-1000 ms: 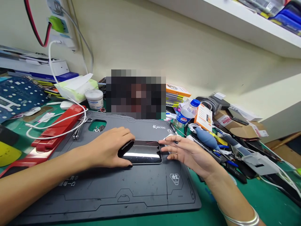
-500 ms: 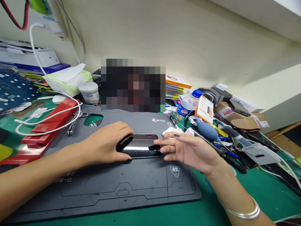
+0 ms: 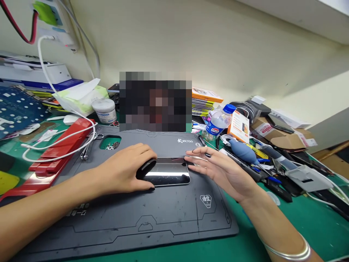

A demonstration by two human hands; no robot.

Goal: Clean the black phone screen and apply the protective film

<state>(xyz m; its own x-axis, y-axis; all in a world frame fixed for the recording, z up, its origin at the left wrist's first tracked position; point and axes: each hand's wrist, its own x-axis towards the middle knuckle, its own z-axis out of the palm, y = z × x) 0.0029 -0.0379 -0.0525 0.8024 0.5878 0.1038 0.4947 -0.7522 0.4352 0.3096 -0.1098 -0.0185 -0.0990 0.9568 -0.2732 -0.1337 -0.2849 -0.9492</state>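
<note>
A smartphone [image 3: 169, 175] with a glossy dark screen lies flat, long side across, on the grey work mat [image 3: 120, 213]. My left hand [image 3: 130, 168] grips its left end, thumb along the near edge and fingers over the far edge. That end of the phone is partly hidden under the hand. At the phone's right end is my right hand [image 3: 219, 168], its fingers stretched out with the tips close to the far right corner. I cannot tell whether they touch it. Nothing is held in the right hand.
Left of the mat lies a red tool [image 3: 61, 154] with a white cable [image 3: 60, 151] over it. A lidded tub [image 3: 104, 111] stands behind. To the right are a drink bottle [image 3: 219, 122], a blue air blower [image 3: 243, 151], cardboard boxes [image 3: 283, 140] and several hand tools.
My right hand has drawn back from over the screen to the phone's right end, turning palm-down somewhat. The left hand keeps its grip. The whole view has shifted slightly.
</note>
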